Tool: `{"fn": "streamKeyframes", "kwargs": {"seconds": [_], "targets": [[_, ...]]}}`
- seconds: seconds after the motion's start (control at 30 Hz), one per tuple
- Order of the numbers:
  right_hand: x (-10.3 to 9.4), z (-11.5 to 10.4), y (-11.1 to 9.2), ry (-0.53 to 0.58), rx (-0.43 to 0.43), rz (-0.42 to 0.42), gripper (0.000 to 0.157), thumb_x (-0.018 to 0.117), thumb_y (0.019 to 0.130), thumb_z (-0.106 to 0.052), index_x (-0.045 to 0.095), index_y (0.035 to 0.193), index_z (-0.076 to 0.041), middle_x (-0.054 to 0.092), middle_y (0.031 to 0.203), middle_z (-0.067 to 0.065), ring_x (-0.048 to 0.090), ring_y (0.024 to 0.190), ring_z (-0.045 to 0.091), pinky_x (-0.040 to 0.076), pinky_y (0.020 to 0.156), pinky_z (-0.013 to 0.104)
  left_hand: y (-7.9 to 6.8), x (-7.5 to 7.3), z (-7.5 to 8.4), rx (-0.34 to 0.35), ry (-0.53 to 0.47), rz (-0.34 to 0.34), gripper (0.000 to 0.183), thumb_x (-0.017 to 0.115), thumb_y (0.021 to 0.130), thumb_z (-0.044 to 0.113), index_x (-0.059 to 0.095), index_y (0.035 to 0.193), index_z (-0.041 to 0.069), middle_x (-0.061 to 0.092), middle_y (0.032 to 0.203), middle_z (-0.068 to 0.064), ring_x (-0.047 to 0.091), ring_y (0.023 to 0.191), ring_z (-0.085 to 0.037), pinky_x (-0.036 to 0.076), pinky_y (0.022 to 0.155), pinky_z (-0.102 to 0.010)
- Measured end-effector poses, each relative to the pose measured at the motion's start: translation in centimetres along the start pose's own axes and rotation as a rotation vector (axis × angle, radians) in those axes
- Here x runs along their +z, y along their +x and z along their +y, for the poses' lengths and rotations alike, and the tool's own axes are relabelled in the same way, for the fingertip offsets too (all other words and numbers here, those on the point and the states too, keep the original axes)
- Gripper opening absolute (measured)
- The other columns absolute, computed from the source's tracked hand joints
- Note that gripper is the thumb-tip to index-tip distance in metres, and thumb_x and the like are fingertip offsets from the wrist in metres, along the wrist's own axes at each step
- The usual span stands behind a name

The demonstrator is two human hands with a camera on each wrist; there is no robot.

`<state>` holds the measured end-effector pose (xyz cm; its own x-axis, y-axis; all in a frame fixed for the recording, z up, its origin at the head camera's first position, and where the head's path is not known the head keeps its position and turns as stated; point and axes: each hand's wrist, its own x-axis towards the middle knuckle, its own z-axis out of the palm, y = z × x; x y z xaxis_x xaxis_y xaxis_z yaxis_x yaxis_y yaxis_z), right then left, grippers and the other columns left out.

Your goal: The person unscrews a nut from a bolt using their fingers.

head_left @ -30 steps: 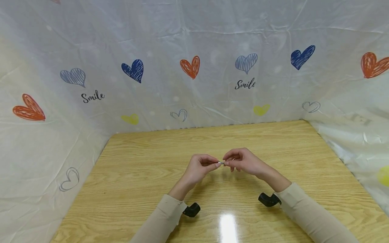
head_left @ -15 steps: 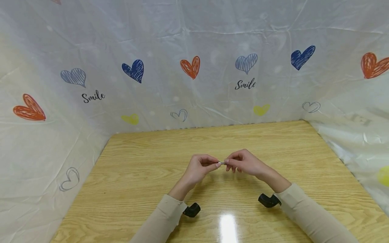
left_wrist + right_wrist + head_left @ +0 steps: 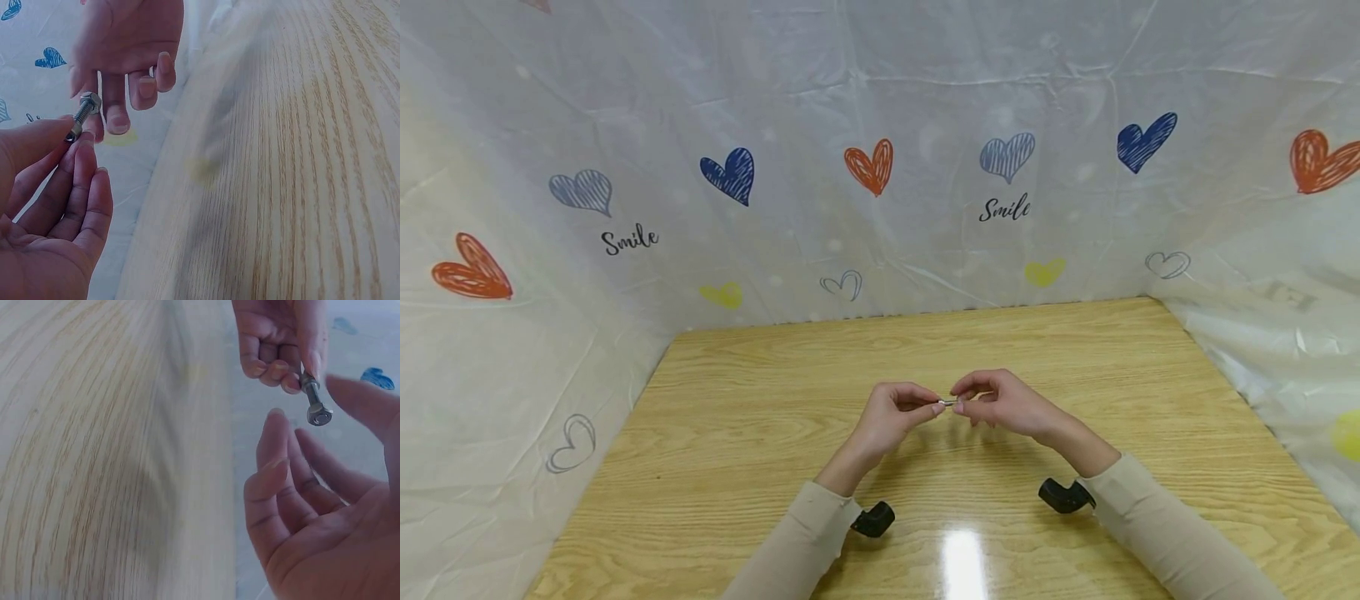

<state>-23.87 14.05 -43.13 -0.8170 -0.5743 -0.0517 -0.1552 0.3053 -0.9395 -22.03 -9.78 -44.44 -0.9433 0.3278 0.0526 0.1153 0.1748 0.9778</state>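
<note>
A small silver bolt (image 3: 82, 114) with a threaded shank lies sideways above the table, pinched at its left end between the thumb and fingertips of my left hand (image 3: 883, 421). On its other end sits a hex nut (image 3: 319, 415), with the bolt's tip showing in the nut's hole. My right hand (image 3: 1011, 404) is at that end, its thumb and fingers spread apart around the nut. In the right wrist view a gap shows between the nut and those fingers. The left fingertips partly hide the held end of the bolt.
Below the hands is a wood-grain table (image 3: 760, 450). A pale sheet (image 3: 925, 233) printed with hearts hangs behind it and along both sides. Black curved pieces (image 3: 874, 519) stick out at both sleeve cuffs.
My right thumb and fingers came together at the nut half a second ago and are now parted again. The left hand keeps its pinch on the bolt and stays in place.
</note>
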Motion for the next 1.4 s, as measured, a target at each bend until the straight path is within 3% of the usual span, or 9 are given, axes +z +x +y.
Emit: {"fn": "streamKeyframes", "kwargs": {"seconds": [0.1,0.3,0.53,0.73,0.9,1.07,1.27,1.4], "targets": [[-0.06,0.05,0.03,-0.033,0.009,0.008,0.036,0.059,0.106,-0.028,0.067,0.122,0.003,0.070,0.106,0.020,0.064,0.088,0.044,0.049,0.064,0.034,0.03,0.03,-0.02,0.001,0.003,0.001,0.015,0.077,0.094,0.015,0.079,0.105,0.005,0.075,0.103,-0.007,0.071,0.092,-0.019,0.055,0.091,-0.057],[-0.05,0.07,0.03,-0.034,0.001,-0.002,0.035,0.055,0.108,-0.025,0.072,0.109,0.005,0.074,0.094,0.017,0.064,0.086,0.044,0.048,0.062,0.031,0.05,0.11,-0.11,-0.001,0.000,0.006,0.015,0.078,0.094,0.015,0.079,0.104,0.005,0.076,0.103,-0.008,0.071,0.093,-0.019,0.056,0.091,-0.056],[-0.02,-0.08,-0.09,0.000,-0.018,0.003,0.025,0.064,0.103,-0.018,0.068,0.115,0.003,0.070,0.101,0.022,0.062,0.088,0.044,0.048,0.061,0.032,-0.02,0.07,-0.20,-0.003,0.010,0.005,0.014,0.077,0.094,0.016,0.079,0.104,0.006,0.076,0.102,-0.006,0.071,0.092,-0.018,0.056,0.090,-0.056],[0.02,-0.25,-0.18,0.014,0.003,0.022,0.035,0.069,0.100,-0.019,0.063,0.125,0.004,0.068,0.106,0.015,0.059,0.092,0.041,0.047,0.061,0.032,-0.03,0.05,-0.17,-0.004,0.005,0.006,0.014,0.077,0.094,0.015,0.079,0.105,0.005,0.076,0.102,-0.006,0.071,0.092,-0.018,0.056,0.090,-0.056],[-0.05,-0.24,-0.23,-0.033,0.012,0.016,0.033,0.060,0.106,-0.028,0.071,0.116,0.002,0.071,0.103,0.020,0.058,0.087,0.043,0.044,0.060,0.030,-0.03,0.05,-0.32,-0.004,0.005,0.007,0.015,0.077,0.094,0.017,0.079,0.104,0.005,0.075,0.102,-0.006,0.071,0.091,-0.019,0.056,0.089,-0.056],[-0.11,-0.07,-0.08,-0.036,0.001,0.005,0.033,0.059,0.107,-0.026,0.074,0.107,0.003,0.073,0.097,0.020,0.059,0.083,0.041,0.043,0.059,0.028,-0.02,0.06,-0.28,-0.008,0.005,0.008,0.015,0.077,0.094,0.017,0.079,0.104,0.005,0.076,0.102,-0.006,0.071,0.091,-0.019,0.056,0.089,-0.056],[0.03,-0.34,-0.13,0.015,-0.012,0.010,0.024,0.066,0.102,-0.017,0.069,0.115,0.003,0.070,0.100,0.020,0.058,0.080,0.035,0.042,0.058,0.027,-0.01,-0.04,-0.38,-0.006,0.007,0.007,0.015,0.076,0.095,0.016,0.078,0.104,0.004,0.075,0.102,-0.006,0.071,0.092,-0.018,0.056,0.089,-0.055],[0.13,-0.55,-0.18,0.030,-0.004,0.021,0.031,0.073,0.097,-0.016,0.065,0.120,0.002,0.067,0.104,0.014,0.059,0.084,0.035,0.044,0.061,0.030,-0.03,-0.06,-0.33,-0.005,0.002,0.006,0.015,0.076,0.095,0.015,0.078,0.105,0.004,0.075,0.102,-0.006,0.071,0.092,-0.019,0.056,0.090,-0.056]]}}
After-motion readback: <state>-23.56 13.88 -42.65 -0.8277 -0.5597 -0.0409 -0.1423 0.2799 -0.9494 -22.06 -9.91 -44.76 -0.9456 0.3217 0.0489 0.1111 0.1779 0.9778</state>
